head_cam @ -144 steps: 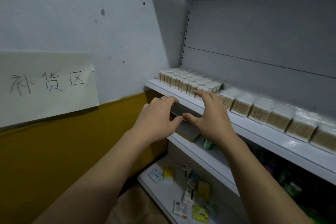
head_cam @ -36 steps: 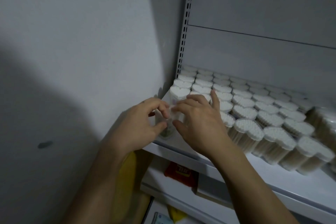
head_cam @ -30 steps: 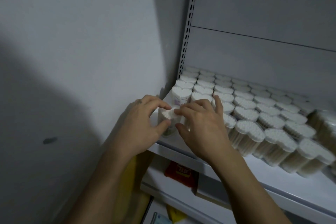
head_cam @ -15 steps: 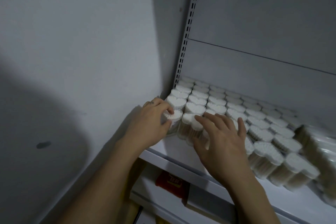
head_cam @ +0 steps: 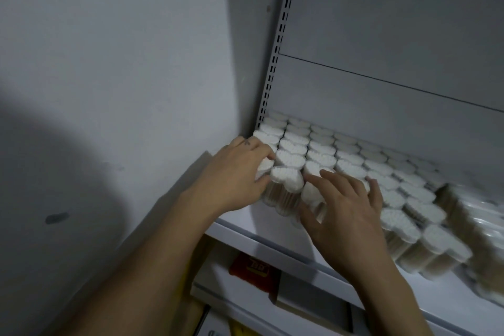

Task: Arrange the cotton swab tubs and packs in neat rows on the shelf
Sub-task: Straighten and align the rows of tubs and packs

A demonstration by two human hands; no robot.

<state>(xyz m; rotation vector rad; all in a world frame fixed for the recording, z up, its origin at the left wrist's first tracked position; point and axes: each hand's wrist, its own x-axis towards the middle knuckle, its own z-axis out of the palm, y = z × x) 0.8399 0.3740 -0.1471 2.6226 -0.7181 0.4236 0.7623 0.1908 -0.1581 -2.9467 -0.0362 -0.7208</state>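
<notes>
Heart-shaped clear tubs of cotton swabs (head_cam: 321,154) stand in several rows on the white shelf (head_cam: 245,222), filling its left end back to the rear panel. My left hand (head_cam: 237,176) wraps around the front-left tub (head_cam: 264,167) by the wall. My right hand (head_cam: 346,209) lies spread over the front tubs, fingers on their tops and thumb against the side of one tub (head_cam: 311,194). Another front tub (head_cam: 286,180) stands between my hands. Rectangular swab packs (head_cam: 482,229) sit at the right edge.
A grey wall (head_cam: 122,76) closes off the left side, with a slotted upright (head_cam: 281,35) at the shelf's back corner. Below, a lower shelf (head_cam: 245,305) holds a red packet (head_cam: 252,267) and a dark box (head_cam: 313,297).
Both hands have moved from pinching one tub at the shelf's front-left corner to pushing the front tubs back into the rows. The view has come closer and tilted.
</notes>
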